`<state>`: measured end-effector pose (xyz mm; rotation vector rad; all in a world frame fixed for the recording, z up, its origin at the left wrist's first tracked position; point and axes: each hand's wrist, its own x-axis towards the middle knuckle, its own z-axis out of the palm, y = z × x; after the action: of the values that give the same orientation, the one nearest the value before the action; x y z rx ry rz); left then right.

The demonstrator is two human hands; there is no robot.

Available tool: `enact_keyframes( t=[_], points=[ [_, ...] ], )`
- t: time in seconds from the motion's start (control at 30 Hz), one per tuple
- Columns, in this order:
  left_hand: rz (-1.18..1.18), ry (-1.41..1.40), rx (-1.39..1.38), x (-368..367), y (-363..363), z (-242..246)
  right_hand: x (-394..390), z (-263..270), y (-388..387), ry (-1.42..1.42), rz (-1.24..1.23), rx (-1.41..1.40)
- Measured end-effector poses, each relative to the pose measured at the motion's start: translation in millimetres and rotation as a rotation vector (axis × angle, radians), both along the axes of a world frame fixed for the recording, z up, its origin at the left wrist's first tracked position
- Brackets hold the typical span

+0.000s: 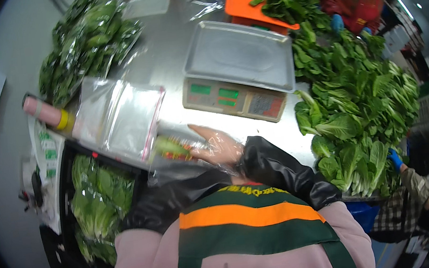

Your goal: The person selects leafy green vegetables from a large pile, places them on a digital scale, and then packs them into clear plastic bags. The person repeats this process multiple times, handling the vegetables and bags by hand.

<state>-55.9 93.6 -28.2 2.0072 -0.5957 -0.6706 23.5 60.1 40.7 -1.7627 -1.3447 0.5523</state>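
Fingers pointing left, my right hand (218, 147) is at a clear plastic bag (179, 170) with a pale green vegetable (172, 147) and red-and-yellow print. Clear film lies over part of this hand; blur hides whether it grips the bag. Only a little skin of my left hand (238, 179) shows at the cuff beneath the right hand; its fingers are hidden. A stack of flat clear bags (130, 118) lies left of the hands. Beyond them stands a digital scale (234, 99) with a bare metal pan (239, 56).
Leafy greens (358, 96) are heaped right, bagged greens (87, 45) back left. A black crate (140, 183) holds more bagged greens. A pink bottle (43, 111) lies by the bags. An orange-topped scale (247, 5) stands behind. One person (359, 3) is back right, another (407, 198) right.
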Motion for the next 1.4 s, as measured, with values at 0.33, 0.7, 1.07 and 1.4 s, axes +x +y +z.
enact_keyframes(
  t=[0.33, 0.7, 1.07, 1.4],
  points=[
    [-0.011, -0.409, -0.587, -15, 77, 221, 48, 135, -105, -0.126, -0.061, -0.041],
    [0.589, -0.032, -0.917, -5, 95, 203, 36, 208, -124, 0.151, -0.461, 0.625],
    [0.631, 0.099, -0.981, 10, 102, 199, 99, 155, -282, -0.182, -1.042, 1.072],
    [0.658, 0.125, -0.999, 34, 87, 203, 55, 153, -226, -0.623, -0.756, 0.317]
  ],
)
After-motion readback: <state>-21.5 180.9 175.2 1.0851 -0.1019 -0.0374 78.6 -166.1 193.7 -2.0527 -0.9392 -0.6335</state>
